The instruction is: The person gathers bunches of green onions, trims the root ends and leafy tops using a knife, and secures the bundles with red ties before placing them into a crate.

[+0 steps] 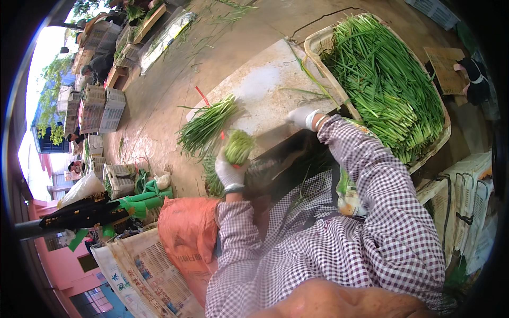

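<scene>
Outdoors, on a damp concrete yard, a pale worn board serves as a work surface, seen from above through a curved wide lens. Stacked plastic crates stand at the far left, and an orange sack lies close to the person's left side.

Both forearms wear purple and white checked sleeves and both hands wear white gloves. The left hand is closed around a bundle of green chives, gripping it at mid length so the trimmed ends point up toward the camera. The bundle is held just above the near edge of the board. The right hand rests on the board further out, fingers curled loosely; whether it pinches any stalks cannot be told from here.

A second bunch of chives lies flat on the board just left of the held one. To the right, a wide shallow tray is heaped with many more loose chives, stalks lying parallel.

The bundle looks light and soft. The stalks are thin, flexible and easily bruised or snapped, and likely slick where wet, so loose ones could slide out. A full wrap of the fingers round the middle, firm but not crushing, seems the safest hold, with the ends kept level.
</scene>
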Available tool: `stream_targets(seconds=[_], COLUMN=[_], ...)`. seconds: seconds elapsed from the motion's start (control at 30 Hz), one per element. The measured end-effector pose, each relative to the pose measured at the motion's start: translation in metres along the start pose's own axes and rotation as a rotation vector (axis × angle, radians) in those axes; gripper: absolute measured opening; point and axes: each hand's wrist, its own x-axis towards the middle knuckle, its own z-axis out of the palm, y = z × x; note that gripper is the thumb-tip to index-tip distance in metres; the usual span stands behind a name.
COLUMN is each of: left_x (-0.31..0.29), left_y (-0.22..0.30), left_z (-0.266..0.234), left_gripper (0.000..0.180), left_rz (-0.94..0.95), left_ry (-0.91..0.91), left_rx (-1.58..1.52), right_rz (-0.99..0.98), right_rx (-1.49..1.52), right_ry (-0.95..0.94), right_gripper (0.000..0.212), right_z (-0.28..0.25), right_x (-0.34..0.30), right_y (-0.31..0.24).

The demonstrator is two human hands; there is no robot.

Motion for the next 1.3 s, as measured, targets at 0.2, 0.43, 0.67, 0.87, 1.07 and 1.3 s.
stream_targets(seconds=[0.2,0.43,0.67,0.87,1.07,1.3], left_x=[-0.027,-0.063,-0.092,-0.115,-0.129,-0.132], left_y=[0.051,0.069,0.068,0.076,0.090,0.081], left_z=[-0.098,-0.139,-0.098,-0.077,-0.078,-0.075], left_gripper=[0.067,0.052,0.050,0.035,0.042,0.036], left_rz=[-0.225,-0.286,-0.382,-0.456,-0.561,-0.608], left_ry=[0.064,0.016,-0.043,-0.128,-0.286,-0.355], left_rx=[-1.009,-1.186,-1.331,-1.424,-1.524,-1.531], right_rz=[-0.231,-0.007,-0.589,-1.458,-0.768,-1.292], right_rx=[0.004,-0.480,-0.357,-0.212,-0.335,-0.477], right_ry=[0.114,0.332,0.563,0.381,0.841,0.387], right_gripper=[0.026,0.022,0.033,0.031,0.024,0.032], right_z=[-0.045,-0.021,-0.045,-0.014,-0.079,-0.019], right_x=[-0.025,-0.025,-0.093,-0.143,-0.091,-0.140], right_y=[0.033,0.008,-0.173,-0.285,-0.215,-0.259])
